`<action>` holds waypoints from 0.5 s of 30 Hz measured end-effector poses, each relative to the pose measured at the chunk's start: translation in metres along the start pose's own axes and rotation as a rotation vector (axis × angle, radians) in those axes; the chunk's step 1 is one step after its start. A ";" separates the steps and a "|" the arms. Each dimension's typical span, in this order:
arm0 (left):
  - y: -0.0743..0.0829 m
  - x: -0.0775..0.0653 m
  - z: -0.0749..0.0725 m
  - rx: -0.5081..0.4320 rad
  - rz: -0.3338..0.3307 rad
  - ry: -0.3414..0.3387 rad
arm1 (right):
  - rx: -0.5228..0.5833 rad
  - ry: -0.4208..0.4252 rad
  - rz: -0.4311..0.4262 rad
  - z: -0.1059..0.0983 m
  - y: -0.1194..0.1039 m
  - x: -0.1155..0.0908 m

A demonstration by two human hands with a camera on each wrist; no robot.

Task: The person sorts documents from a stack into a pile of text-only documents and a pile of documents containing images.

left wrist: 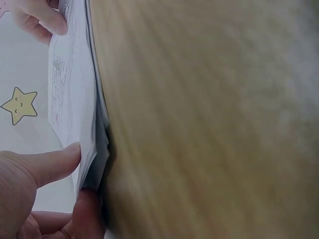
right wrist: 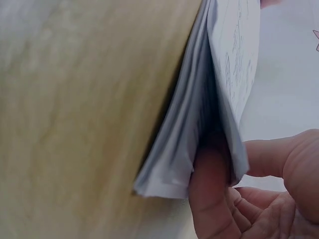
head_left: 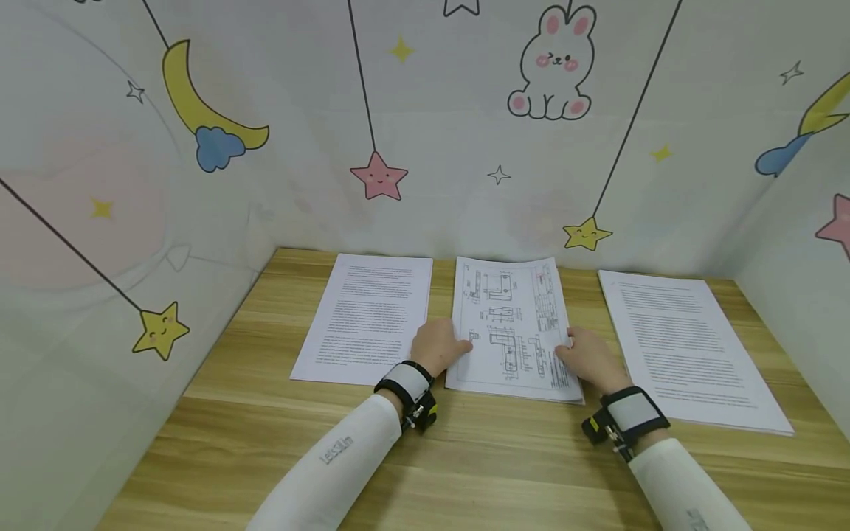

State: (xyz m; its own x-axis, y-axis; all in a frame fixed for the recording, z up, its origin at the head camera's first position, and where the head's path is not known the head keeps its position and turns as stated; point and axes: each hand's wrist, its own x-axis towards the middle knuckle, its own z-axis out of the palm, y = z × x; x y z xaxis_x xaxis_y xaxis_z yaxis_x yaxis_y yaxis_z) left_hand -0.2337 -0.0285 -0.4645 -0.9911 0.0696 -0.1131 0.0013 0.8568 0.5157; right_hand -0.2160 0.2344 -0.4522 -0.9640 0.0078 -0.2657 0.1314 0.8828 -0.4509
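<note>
While the left hand pinches thin, bendy paper, the right hand pinches its other edge, streaky wood below both.

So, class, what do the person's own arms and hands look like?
Both sleeves are white with grey lettering. Each wrist wears a black-edged white band carrying a small black device with yellow marking. The left hand and right hand are ungloved.

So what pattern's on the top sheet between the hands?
The top sheet is white with dark line drawings and text, clearest in the head view.
</note>
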 end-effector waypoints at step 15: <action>0.007 -0.003 -0.004 0.062 0.020 0.035 | -0.121 0.048 0.042 0.000 -0.004 -0.002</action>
State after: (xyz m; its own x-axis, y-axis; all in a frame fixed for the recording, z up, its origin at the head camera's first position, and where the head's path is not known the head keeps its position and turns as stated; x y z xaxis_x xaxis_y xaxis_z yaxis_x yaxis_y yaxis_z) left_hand -0.2313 -0.0249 -0.4572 -0.9949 0.0697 -0.0727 0.0281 0.8854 0.4641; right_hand -0.2144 0.2305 -0.4500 -0.9687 0.0655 -0.2396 0.1455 0.9313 -0.3339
